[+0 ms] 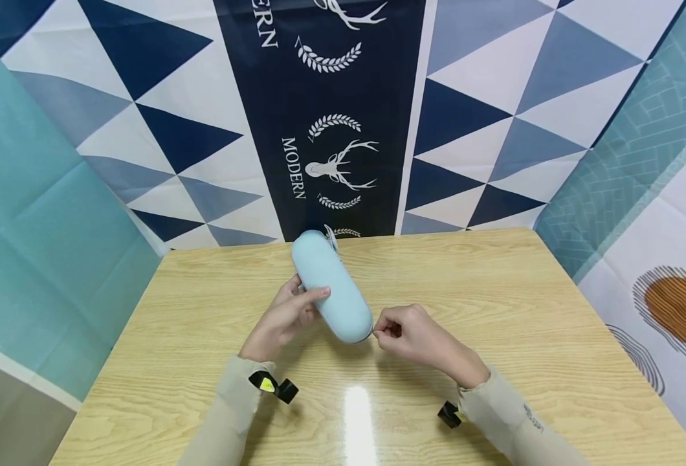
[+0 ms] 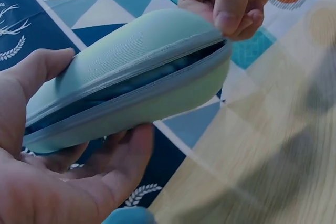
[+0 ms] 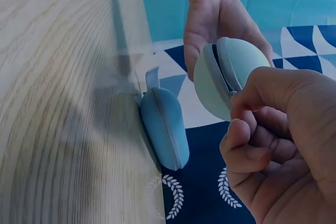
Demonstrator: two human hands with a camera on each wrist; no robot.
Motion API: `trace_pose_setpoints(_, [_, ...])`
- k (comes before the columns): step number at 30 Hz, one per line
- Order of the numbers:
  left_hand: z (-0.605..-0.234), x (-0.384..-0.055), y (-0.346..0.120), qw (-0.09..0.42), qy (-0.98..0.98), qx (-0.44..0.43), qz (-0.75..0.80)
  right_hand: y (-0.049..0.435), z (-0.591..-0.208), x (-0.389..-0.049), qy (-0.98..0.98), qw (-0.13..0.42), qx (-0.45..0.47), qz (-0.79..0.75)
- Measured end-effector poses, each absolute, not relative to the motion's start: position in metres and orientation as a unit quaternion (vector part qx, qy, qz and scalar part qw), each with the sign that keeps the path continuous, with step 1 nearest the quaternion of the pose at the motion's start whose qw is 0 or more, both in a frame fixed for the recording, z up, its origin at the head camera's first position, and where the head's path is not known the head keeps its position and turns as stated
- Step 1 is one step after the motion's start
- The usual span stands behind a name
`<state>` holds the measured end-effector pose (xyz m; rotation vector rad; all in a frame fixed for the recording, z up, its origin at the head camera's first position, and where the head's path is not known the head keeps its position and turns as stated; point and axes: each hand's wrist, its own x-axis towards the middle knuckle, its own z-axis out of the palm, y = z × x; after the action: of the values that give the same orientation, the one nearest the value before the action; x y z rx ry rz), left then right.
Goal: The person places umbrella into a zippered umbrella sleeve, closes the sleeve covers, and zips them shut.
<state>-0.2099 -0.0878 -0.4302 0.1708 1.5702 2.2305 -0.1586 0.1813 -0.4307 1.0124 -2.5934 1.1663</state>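
Observation:
A pale blue-green zippered case (image 1: 334, 288), rounded and long like a glasses case, is held tilted above the table. My left hand (image 1: 285, 317) grips its side, thumb over one shell and fingers under the other. At the near right end, my right hand (image 1: 409, 333) pinches the zipper's end between thumb and finger; the pull itself is hidden. In the left wrist view the zipper seam (image 2: 126, 77) gapes along the side, with a dark inside. A second, bluer zippered case (image 3: 165, 127) with a strap loop (image 3: 152, 77) rests by the table's far edge, in the right wrist view.
The wooden table (image 1: 215, 362) spreads under both hands. A patterned cloth (image 1: 343, 116) with triangles and deer heads hangs along its far edge. Teal cloth (image 1: 40, 213) hangs on the left, and another patterned cloth (image 1: 669, 213) on the right.

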Motion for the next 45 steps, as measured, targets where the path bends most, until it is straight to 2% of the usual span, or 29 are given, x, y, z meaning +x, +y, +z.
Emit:
trace_pose_setpoints(5, [-0.429,-0.211,-0.093,0.212,0.574,0.084,0.786,0.185,-0.43,-0.159,-0.858,0.057,0.336,0.384])
trace_pose_setpoints(12, [-0.427,-0.208,-0.093,0.199,0.569,0.094,0.793,0.189,-0.428,-0.161,-0.855,0.045,0.367,0.365])
trace_pose_setpoints(23, [-0.424,-0.206,-0.086,0.164,0.556,0.066,0.812,0.181,-0.432,-0.165,-0.823,0.13,0.43,0.348])
trace_pose_setpoints(32, [-0.429,-0.204,-0.082,0.155,0.544,0.065,0.822,0.177,-0.433,-0.163,-0.819,0.125,0.445,0.339])
trace_pose_setpoints(37, [-0.431,-0.203,-0.083,0.161,0.541,0.059,0.824,0.177,-0.433,-0.162,-0.824,0.108,0.446,0.334])
trace_pose_setpoints(45, [-0.431,-0.206,-0.089,0.202,0.533,0.067,0.819,0.179,-0.429,-0.161,-0.812,0.115,0.444,0.361])
